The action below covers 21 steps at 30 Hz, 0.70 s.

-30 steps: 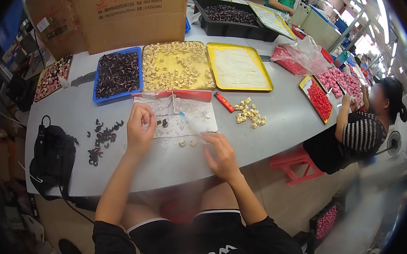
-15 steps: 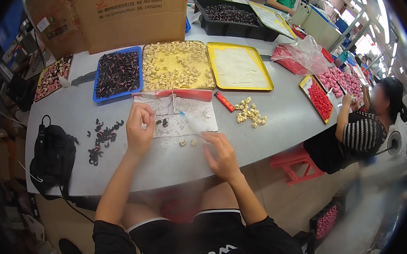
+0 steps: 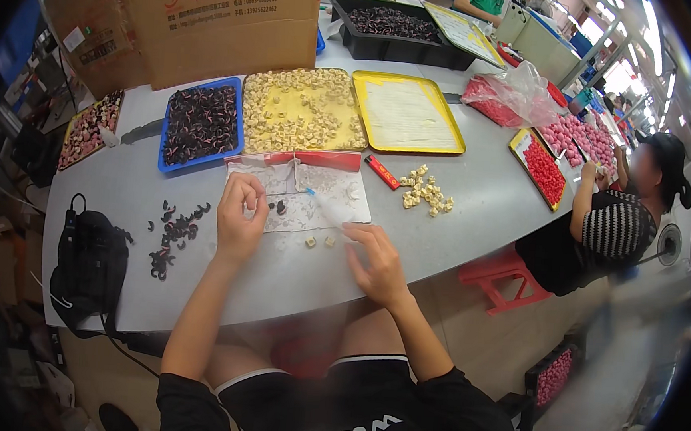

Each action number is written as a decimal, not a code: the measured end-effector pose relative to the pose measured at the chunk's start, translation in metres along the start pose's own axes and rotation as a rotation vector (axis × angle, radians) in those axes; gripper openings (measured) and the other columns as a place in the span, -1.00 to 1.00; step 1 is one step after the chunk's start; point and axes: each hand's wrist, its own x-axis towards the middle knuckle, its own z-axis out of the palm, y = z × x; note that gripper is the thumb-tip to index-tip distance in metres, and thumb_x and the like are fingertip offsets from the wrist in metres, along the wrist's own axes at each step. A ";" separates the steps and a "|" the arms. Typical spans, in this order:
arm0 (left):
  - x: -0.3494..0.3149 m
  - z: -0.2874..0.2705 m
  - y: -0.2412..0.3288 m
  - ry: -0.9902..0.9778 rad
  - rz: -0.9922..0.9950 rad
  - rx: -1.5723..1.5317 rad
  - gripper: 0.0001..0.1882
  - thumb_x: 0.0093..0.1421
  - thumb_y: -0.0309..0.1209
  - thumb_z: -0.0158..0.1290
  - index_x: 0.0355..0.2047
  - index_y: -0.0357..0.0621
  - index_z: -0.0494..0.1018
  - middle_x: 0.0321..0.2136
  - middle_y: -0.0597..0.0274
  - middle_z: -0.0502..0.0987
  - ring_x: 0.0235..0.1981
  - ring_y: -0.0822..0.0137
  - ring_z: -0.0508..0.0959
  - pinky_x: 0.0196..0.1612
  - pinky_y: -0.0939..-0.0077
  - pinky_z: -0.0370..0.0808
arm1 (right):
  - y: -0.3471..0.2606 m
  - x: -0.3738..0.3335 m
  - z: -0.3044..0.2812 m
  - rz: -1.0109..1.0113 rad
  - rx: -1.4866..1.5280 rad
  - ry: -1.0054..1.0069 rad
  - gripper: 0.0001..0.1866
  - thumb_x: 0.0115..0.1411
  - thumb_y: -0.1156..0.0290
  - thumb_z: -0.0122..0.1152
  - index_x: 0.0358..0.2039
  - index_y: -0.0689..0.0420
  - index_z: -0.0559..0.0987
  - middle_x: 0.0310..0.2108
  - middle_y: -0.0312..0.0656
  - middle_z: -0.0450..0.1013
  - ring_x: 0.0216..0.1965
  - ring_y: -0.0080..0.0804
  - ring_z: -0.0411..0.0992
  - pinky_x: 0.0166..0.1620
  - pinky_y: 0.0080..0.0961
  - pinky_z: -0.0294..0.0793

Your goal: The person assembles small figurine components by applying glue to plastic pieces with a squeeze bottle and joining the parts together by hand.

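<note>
My left hand [image 3: 241,218] rests on the grey table [image 3: 473,224] at the left edge of a white patterned sheet [image 3: 327,194]. Its fingertips are pinched together, and I cannot see whether they hold a piece. Two small dark pieces [image 3: 279,207] lie on the sheet just right of it. My right hand [image 3: 376,263] grips a slim white applicator [image 3: 328,209]. The applicator's blue tip points up-left over the sheet. Two cream pieces [image 3: 319,242] lie between my hands.
Behind the sheet stand a blue tray of dark pieces [image 3: 200,117], a yellow tray of cream pieces [image 3: 300,116] and a yellow tray with a white sheet [image 3: 409,112]. Loose dark pieces [image 3: 172,229] and a black bag [image 3: 89,266] lie left. A person [image 3: 617,226] sits right.
</note>
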 end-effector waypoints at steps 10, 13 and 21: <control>0.000 -0.002 0.002 0.030 0.001 0.015 -0.70 0.04 -0.73 0.02 -0.56 -0.17 0.12 -0.41 0.14 0.37 -0.38 0.30 0.40 -0.28 0.54 0.35 | 0.000 0.001 0.000 -0.008 0.001 -0.001 -0.69 0.01 0.68 0.19 -0.19 0.22 0.46 -0.15 -0.06 0.49 -0.11 -0.08 0.45 -0.08 -0.33 0.46; 0.002 -0.001 0.001 0.050 0.030 0.037 -0.69 0.05 -0.72 0.04 -0.56 -0.17 0.12 -0.40 0.13 0.38 -0.37 0.28 0.41 -0.25 0.52 0.36 | 0.001 0.000 0.001 -0.004 0.001 0.002 -0.70 0.01 0.68 0.18 -0.19 0.22 0.46 -0.15 -0.06 0.49 -0.12 -0.08 0.45 -0.08 -0.33 0.46; 0.000 0.002 -0.005 -0.020 0.060 0.009 -0.68 0.11 -0.76 -0.01 -0.53 -0.15 0.10 -0.33 0.24 0.28 -0.36 0.49 0.29 -0.24 0.70 0.30 | 0.005 0.003 0.001 0.053 0.032 0.027 -0.70 0.03 0.68 0.17 -0.16 0.25 0.49 -0.19 -0.04 0.48 -0.19 -0.11 0.47 -0.16 -0.38 0.50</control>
